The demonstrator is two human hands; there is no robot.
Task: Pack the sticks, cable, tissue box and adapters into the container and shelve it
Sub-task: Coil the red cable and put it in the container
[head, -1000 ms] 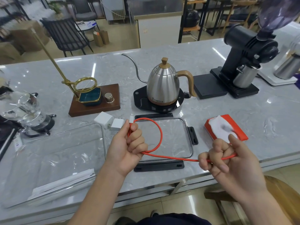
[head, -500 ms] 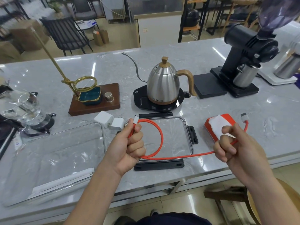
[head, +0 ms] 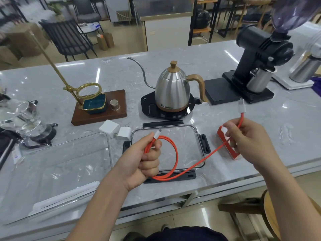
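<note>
An orange cable (head: 176,153) with white plugs runs between both hands. My left hand (head: 142,160) grips one end and a loop of it above the clear lid (head: 166,131). Over to the right, my right hand (head: 250,141) pinches the other end, whose white plug (head: 241,106) stands upright above the fingers. The orange tissue box (head: 229,148) lies on the counter, mostly hidden behind that hand. Two white adapters (head: 115,130) rest beside the lid. The clear container (head: 57,171) sits at the left with white paper-wrapped sticks (head: 66,197) inside it.
A steel gooseneck kettle (head: 173,91) on a black base stands behind the lid. A wooden base with a brass stand (head: 99,106) is at the back left, a glass vessel (head: 19,117) at far left, and a black grinder (head: 257,66) at the right. A wooden stool (head: 271,216) is below the counter edge.
My right hand has risen and moved right along the cable, and the free plug end now points up. The loop in my left hand has grown and sags lower.
</note>
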